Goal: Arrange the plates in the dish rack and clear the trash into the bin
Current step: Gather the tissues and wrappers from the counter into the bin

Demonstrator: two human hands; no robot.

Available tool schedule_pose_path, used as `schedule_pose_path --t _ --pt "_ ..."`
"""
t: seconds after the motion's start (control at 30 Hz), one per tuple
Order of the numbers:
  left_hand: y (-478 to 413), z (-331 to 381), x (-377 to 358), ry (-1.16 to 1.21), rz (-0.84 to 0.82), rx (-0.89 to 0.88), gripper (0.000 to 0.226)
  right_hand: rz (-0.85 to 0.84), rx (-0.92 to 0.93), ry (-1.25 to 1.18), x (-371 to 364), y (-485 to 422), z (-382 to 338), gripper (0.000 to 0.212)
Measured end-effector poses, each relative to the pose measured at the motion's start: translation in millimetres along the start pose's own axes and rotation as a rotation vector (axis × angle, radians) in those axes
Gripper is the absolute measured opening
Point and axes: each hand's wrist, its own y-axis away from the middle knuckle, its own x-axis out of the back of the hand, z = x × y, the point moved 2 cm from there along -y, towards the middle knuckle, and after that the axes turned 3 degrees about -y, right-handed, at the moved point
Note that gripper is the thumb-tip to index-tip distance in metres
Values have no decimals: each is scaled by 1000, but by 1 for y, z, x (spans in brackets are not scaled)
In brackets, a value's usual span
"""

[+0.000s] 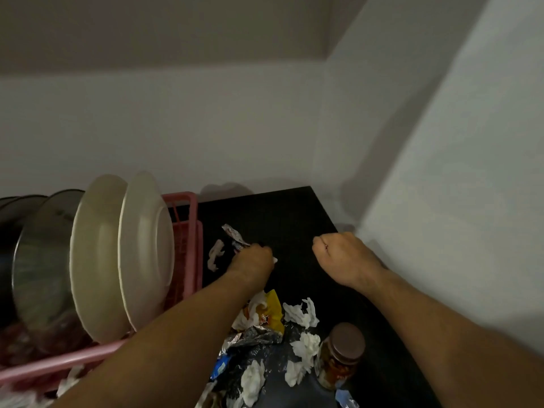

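Two cream plates (pixel 123 254) stand on edge in the pink dish rack (pixel 188 231) at the left, with steel plates (pixel 41 260) behind them. My left hand (pixel 253 260) reaches over the black table (pixel 282 213) and grips a crumpled silver wrapper (pixel 234 235); a white scrap pokes out at its right side. A twisted white tissue (pixel 215 254) lies just left of that hand. My right hand (pixel 344 254) hovers as a fist over the table's right part; nothing shows in it. A black bin bag (pixel 265 357) below my arms holds white tissues, foil and a yellow wrapper (pixel 272 310).
A glass jar with a brown lid (pixel 341 351) stands to the right of the bag. White walls close in behind the table and on its right. More crumpled tissue (pixel 67 381) lies in front of the rack at the lower left.
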Motion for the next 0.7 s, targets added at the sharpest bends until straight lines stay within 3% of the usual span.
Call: schedule_pose_path --t 0.13,0.2,0.37,0.47,0.57,0.63,0.7 --pt "7 -4 25 33 -30 -36 55 -21 26 -23 13 -5 -7 29" --pt "11 -10 39 99 -10 -53 65 -22 27 5 17 -7 -11 35" --pt "17 -18 61 151 52 -113 53 -5 58 35 20 -7 -25 34" --pt "23 -19 65 351 134 -91 53 24 100 33 22 -5 -36 24" --pt "28 -27 62 504 138 -79 64 54 90 54 28 -4 -43 36" --pt "28 -32 62 473 129 -78 71 62 82 66 32 -3 -47 40" --pt "27 -35 65 442 151 -66 59 88 77 60 35 -2 -50 43"
